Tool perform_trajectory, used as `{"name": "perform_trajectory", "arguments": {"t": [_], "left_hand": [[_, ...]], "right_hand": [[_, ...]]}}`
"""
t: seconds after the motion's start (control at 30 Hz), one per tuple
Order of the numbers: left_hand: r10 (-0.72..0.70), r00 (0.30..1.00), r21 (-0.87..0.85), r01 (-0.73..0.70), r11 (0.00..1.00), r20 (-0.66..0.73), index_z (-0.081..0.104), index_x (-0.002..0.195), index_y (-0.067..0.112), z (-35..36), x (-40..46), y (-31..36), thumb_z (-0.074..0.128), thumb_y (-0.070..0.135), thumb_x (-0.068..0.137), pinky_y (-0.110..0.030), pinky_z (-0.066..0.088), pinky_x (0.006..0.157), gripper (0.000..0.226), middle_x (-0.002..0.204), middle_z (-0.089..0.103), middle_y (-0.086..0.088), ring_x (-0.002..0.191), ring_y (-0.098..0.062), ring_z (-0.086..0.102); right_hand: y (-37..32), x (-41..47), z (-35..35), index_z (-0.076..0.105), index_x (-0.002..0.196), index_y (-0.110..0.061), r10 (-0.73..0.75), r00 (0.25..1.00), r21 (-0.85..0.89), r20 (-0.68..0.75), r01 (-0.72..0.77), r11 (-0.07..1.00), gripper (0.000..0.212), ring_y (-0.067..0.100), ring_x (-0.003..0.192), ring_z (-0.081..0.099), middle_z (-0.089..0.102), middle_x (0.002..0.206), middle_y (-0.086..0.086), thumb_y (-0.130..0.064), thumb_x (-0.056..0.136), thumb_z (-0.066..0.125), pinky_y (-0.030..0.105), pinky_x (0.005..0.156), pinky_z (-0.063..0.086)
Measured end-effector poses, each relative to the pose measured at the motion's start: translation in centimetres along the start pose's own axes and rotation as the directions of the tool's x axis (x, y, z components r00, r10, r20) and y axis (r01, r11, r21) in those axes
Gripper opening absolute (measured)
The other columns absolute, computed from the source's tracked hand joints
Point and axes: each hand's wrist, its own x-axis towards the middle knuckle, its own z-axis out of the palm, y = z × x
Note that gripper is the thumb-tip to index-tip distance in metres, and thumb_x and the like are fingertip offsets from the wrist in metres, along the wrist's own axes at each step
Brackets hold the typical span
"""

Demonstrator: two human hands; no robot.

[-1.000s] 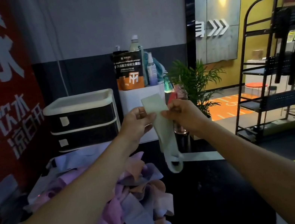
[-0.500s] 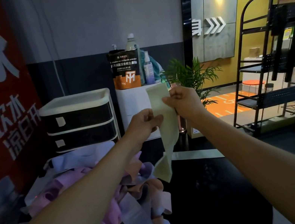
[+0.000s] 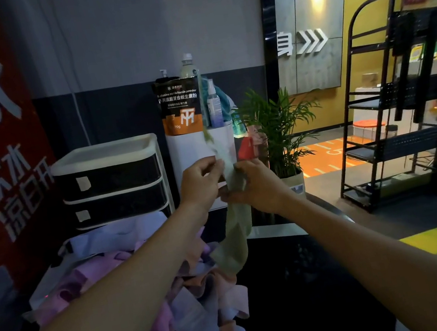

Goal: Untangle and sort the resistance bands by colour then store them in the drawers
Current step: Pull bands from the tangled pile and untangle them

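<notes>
We hold one green band clear of the tangle, at the centre of the frame.

Our left hand (image 3: 201, 181) and right hand (image 3: 254, 185) both pinch the green band (image 3: 235, 245) near its top with curled fingers, so the thin, matte, rubbery strip hangs limp and shows its full length. The pile of bands (image 3: 183, 303), pink, lilac and peach, lies crumpled on the dark worktop (image 3: 307, 295) at lower left; the drawers (image 3: 110, 181), glossy black with white frames, stand shut behind it.

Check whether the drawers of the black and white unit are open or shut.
Shut. Both visible fronts of the drawer unit sit flush with its white frame, nothing pulled out; a lower drawer is hidden behind the band pile.
</notes>
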Motion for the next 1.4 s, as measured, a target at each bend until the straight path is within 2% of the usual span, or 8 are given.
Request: {"name": "perform_trajectory", "arguments": {"t": [0.13,0.23,0.47,0.63,0.73,1.0,1.23,1.4], "left_hand": [[0.063,0.998,0.025,-0.063,0.998,0.013,0.067,0.091,0.012,-0.9,-0.2,1.0,0.057,0.014,0.093,-0.027,0.058,0.07,0.011,0.089,0.067,-0.002,0.081,-0.011,0.065],[0.066,0.998,0.024,-0.066,0.998,-0.004,0.066,0.09,0.009,-1.9,0.1,1.3,0.054,0.012,0.093,-0.019,0.055,0.068,0.013,0.082,0.064,0.006,0.076,-0.002,0.063],[-0.005,1.0,0.039,0.005,0.999,-0.014,0.05,0.07,0.012,-2.9,0.4,0.8,0.047,0.009,0.093,-0.03,0.047,0.066,0.023,0.074,0.051,-0.012,0.071,-0.021,0.052],[-0.149,0.989,-0.062,0.149,0.987,-0.008,0.052,0.081,0.013,-3.4,0.1,1.3,0.044,0.013,0.094,-0.029,0.042,0.063,0.016,0.08,0.052,-0.006,0.076,-0.018,0.051],[-0.232,0.968,0.006,0.233,0.973,0.098,0.058,0.1,0.011,-3.4,-0.4,1.3,0.051,0.022,0.093,-0.03,0.042,0.066,0.015,0.084,0.058,-0.006,0.076,-0.018,0.053],[-0.239,0.965,0.145,0.223,0.964,0.108,0.06,0.088,0.017,-3.7,-0.5,1.0,0.062,0.014,0.089,-0.025,0.045,0.068,0.003,0.086,0.061,-0.003,0.075,-0.013,0.055],[-0.158,0.987,0.19,0.147,0.971,0.043,0.049,0.109,0.015,-3.3,-0.5,1.0,0.065,0.006,0.085,-0.026,0.046,0.071,0.03,0.095,0.054,0.0,0.081,-0.012,0.054],[-0.135,0.99,0.149,0.127,0.981,0.04,0.058,0.086,0.022,-2.5,-0.5,1.4,0.057,0.023,0.092,-0.039,0.051,0.082,0.007,0.1,0.062,-0.009,0.09,-0.024,0.06]], "right_hand": [[-1.2,0.1,-0.1,0.061,0.101,-0.006,-0.07,0.995,0.053,0.078,0.066,0.996,0.027,0.017,0.088,0.056,0.052,0.1,0.005,-0.026,0.084,0.067,0.027,0.08,0.052],[-2.0,-0.3,-0.9,0.057,0.088,0.0,-0.087,0.99,0.158,0.115,0.068,0.985,0.008,0.004,0.062,0.046,0.047,0.071,-0.003,-0.006,0.091,0.053,0.01,0.056,0.039],[-1.1,-0.7,-1.8,0.065,0.095,-0.003,0.1,0.993,0.564,0.067,-0.121,0.817,0.025,0.001,0.052,0.049,0.054,0.065,0.0,-0.002,0.097,0.04,0.014,0.053,0.038],[-0.7,-0.6,-2.5,0.066,0.086,-0.012,0.186,0.983,0.611,0.006,-0.151,0.777,0.031,0.024,0.075,0.058,0.062,0.084,0.013,-0.002,0.095,0.039,0.036,0.07,0.05],[-0.7,-0.6,-2.5,0.065,0.095,-0.006,0.158,0.987,0.596,0.036,-0.148,0.789,0.028,0.021,0.074,0.059,0.063,0.085,0.013,-0.001,0.095,0.038,0.03,0.064,0.048],[-0.8,-0.8,-2.9,0.068,0.09,-0.006,0.144,0.988,0.627,0.063,-0.151,0.764,0.023,0.026,0.072,0.051,0.057,0.079,0.014,-0.021,0.079,0.055,0.035,0.067,0.043],[0.5,-1.4,-3.0,0.068,0.065,-0.029,-0.016,0.997,0.229,-0.08,0.034,0.973,0.034,-0.006,0.053,0.049,0.057,0.053,-0.019,-0.006,0.089,0.06,0.016,0.059,0.041],[0.0,-1.6,-3.3,0.071,0.108,-0.012,-0.163,0.977,-0.17,-0.14,0.139,0.976,0.024,0.011,0.087,0.062,0.071,0.1,-0.001,-0.008,0.089,0.057,0.009,0.068,0.039]]}}
